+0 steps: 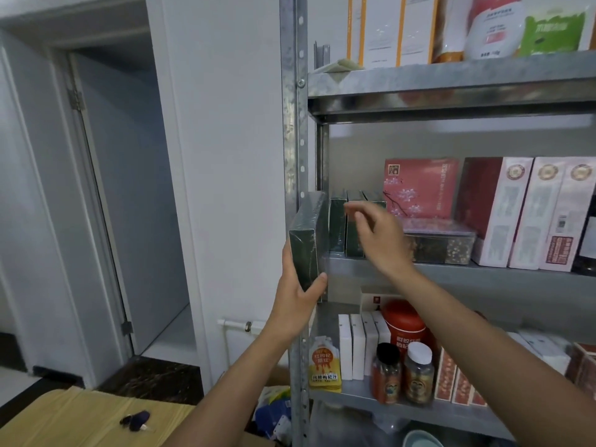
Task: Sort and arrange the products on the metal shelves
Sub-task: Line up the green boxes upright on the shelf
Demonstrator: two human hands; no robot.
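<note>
A metal shelf unit [295, 140] is set against a white wall. A dark green box [306, 240] is gripped by the left hand [296, 304] at the upright; the right hand [380, 240] is held open. The box could be snagged there, toppling the shelved green boxes [337, 221]. Counted: one held, three shelved (more may be hidden)

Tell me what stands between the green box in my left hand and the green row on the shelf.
The right hand hangs in front of the green row. The held green box, in the left hand, overlaps the front upright; nothing else visible intervenes.
</note>
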